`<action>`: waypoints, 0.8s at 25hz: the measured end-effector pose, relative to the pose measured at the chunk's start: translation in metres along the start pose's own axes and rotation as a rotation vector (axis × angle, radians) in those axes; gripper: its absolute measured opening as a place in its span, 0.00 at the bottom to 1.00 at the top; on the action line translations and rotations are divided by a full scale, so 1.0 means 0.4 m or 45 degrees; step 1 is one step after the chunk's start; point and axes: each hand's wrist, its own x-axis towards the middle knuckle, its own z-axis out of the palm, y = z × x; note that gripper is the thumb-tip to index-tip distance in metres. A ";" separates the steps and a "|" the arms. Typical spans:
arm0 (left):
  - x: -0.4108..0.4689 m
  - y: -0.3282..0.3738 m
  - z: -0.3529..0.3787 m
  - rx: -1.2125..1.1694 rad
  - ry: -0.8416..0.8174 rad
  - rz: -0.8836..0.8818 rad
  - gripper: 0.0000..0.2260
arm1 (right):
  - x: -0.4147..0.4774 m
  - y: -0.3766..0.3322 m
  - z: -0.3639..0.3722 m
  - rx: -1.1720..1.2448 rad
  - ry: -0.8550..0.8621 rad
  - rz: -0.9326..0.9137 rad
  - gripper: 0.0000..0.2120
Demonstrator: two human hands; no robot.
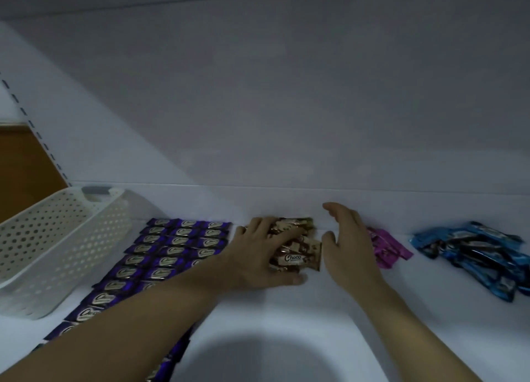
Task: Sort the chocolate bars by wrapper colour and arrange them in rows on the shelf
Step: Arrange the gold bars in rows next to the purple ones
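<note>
Squaring up brown bars (298,246) on the shelf (286,307): left hand (258,255) presses spread fingers on the heap, right hand (350,246) open beside it (purple rows (172,246) done). Next, likely: lay brown bars in rows.

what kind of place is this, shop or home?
Probably a shop. The white shelf has a slotted upright at its left end, like store racking. Dozens of identical purple chocolate bars lie in rows, and a plastic basket stands beside them.
</note>
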 end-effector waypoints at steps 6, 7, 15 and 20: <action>0.046 0.117 0.040 -0.095 0.289 -0.034 0.34 | 0.033 0.047 -0.054 0.022 0.073 0.142 0.19; 0.049 0.131 0.040 -0.095 0.336 0.012 0.33 | 0.033 0.051 -0.057 0.013 0.072 0.152 0.18; 0.084 0.088 -0.042 0.013 0.355 0.193 0.28 | 0.029 0.054 -0.058 -0.036 0.085 0.044 0.15; 0.068 0.062 -0.090 -0.263 0.344 0.194 0.15 | 0.022 0.040 -0.061 0.021 0.231 -0.024 0.13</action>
